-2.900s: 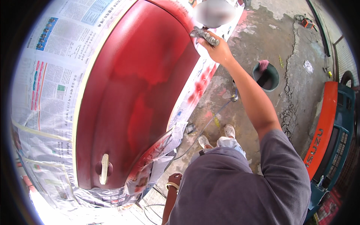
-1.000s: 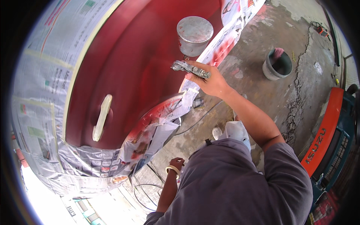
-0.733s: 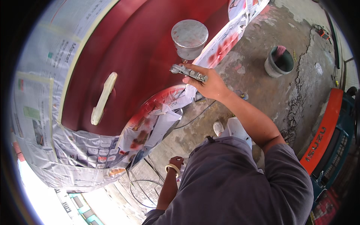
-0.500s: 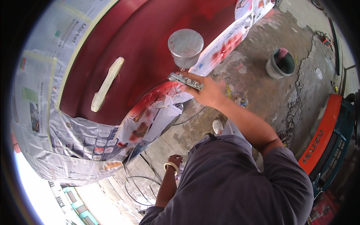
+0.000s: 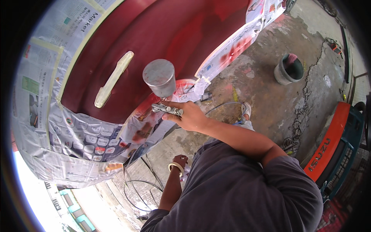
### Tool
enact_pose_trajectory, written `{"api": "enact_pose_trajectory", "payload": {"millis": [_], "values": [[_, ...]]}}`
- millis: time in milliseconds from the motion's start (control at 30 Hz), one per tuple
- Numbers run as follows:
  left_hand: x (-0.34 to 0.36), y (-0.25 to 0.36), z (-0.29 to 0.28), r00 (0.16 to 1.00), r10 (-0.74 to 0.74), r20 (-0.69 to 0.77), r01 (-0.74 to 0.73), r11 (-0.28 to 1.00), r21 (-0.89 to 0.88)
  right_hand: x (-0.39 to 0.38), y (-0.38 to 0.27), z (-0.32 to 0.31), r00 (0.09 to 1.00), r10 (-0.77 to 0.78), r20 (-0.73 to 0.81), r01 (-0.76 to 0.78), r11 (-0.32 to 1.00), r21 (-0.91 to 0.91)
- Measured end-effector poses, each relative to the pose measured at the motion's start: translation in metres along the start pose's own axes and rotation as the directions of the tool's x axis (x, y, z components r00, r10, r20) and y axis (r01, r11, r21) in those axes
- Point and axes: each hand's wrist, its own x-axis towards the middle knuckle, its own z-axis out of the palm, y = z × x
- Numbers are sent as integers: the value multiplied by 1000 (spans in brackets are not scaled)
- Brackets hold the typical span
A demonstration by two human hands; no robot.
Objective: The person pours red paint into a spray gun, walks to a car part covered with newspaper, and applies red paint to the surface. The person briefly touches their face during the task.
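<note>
My right hand [image 5: 190, 116] is wrapped round a metal spray gun [image 5: 168, 109], whose round paint cup [image 5: 159, 76] stands above it. The gun is beside the lower edge of a dark red car door panel [image 5: 154, 38], over the paint-stained masking paper. On the panel, the door handle [image 5: 114, 79] is covered with pale masking tape. Low by my body, my left hand [image 5: 180, 159] has its fingers curled; a pale thing shows beside it, too hidden to name. A cream ring like a tape roll [image 5: 176, 167] hangs round my left wrist.
Newspaper and printed sheets [image 5: 83, 135] mask the car round the panel. A dark hose [image 5: 133, 189] loops over the floor near my left arm. To the right stand a grey bucket [image 5: 284, 75] with a pink cloth and an orange-and-teal vehicle front part [image 5: 328, 143].
My right hand has moved left and down with the spray gun, from the panel's edge to over the masked lower part. My left hand has barely moved.
</note>
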Motion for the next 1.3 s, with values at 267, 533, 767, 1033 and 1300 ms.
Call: {"api": "enact_pose_trajectory", "payload": {"millis": [267, 533, 767, 1033, 1300], "values": [[8, -4, -3, 1000, -4, 5, 4, 1000, -4, 16, 47, -38, 966, -36, -256, 33, 999, -18], [-3, 47, -14, 999, 42, -17, -37, 974, 224, 43, 104, -170, 894, -42, -446, 43, 999, -8], [17, 153, -10, 999, 30, -35, -20, 970, 244, 70, 136, -289, 844, -10, -536, 70, 993, 90], [43, 295, 22, 993, 115, -29, -112, 991, 71, 105, 172, -416, 801, 42, -597, 39, 992, 121], [37, 339, 48, 996, 80, -32, -77, 993, 84, 141, 212, -518, 728, 63, -683, 22, 993, 115]]}}
